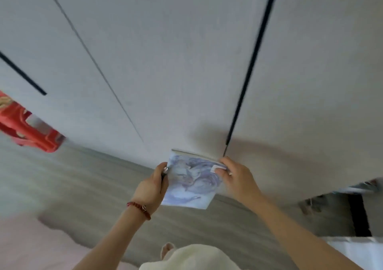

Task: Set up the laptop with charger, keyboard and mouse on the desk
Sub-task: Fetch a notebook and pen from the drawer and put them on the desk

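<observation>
- Left hand (152, 183) fingers curl round the left edge of a flat printed book (191, 181); a thin dark pen-like stick (163, 179) is pinched along the same edge, exact type unclear through blur.
- Right hand (235, 175) fingers pinch the book's upper right corner, thumb on the cover, other fingers behind.
- Book is held in the air between both hands, cover toward the camera, pale blue-purple swirl print, top edge close to the grey cabinet doors (186, 62); touching or not, cannot tell.
- Red bead bracelet (139, 208) on the left wrist.
- Outward: dark vertical door gap (251, 62) above the right hand, grey wood floor (93, 178) below, red patterned thing (24, 124) far left, pale pink surface (31, 244) bottom left, cream garment (196, 257) bottom centre.
- Task's things: laptop, charger, keyboard, mouse not in view; no worktop in view either, so set-up looks not yet begun; book likely being cleared away, a guess.
- Handling judgement, book: light, thin, a bit flexible, glossy cover could slip; two-edge hold is fine.
- Handling judgement, laptop: heavier, rigid, fragile at screen and hinge; take by both side edges of the base, lid closed, not by the screen.
- Cable: limp, hold near the plug. Mouse and keyboard: light, stiff, easy.
</observation>
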